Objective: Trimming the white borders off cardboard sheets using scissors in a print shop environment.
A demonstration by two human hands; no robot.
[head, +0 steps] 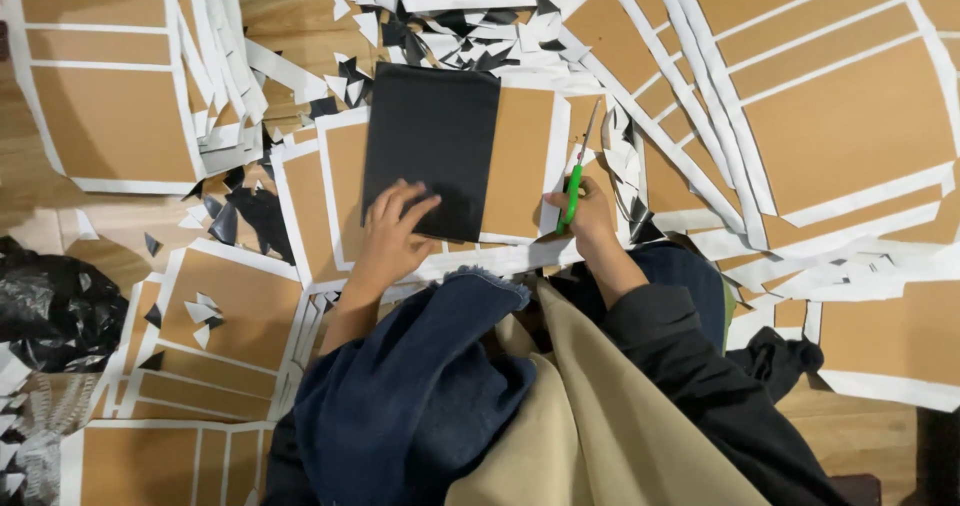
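A black rectangular sheet [430,146] lies on a brown board with white borders [520,156] in front of me. My left hand [392,236] presses flat on the lower edge of the black sheet, fingers spread. My right hand [585,216] grips green-handled scissors [577,171], blades pointing away from me along the board's right edge.
Brown boards with white strips [840,116] cover the wooden floor all around. Small black and white offcuts [450,36] are heaped beyond the sheet. A black plastic bag [55,311] sits at the left. Dark blue and beige fabric [480,406] covers my lap.
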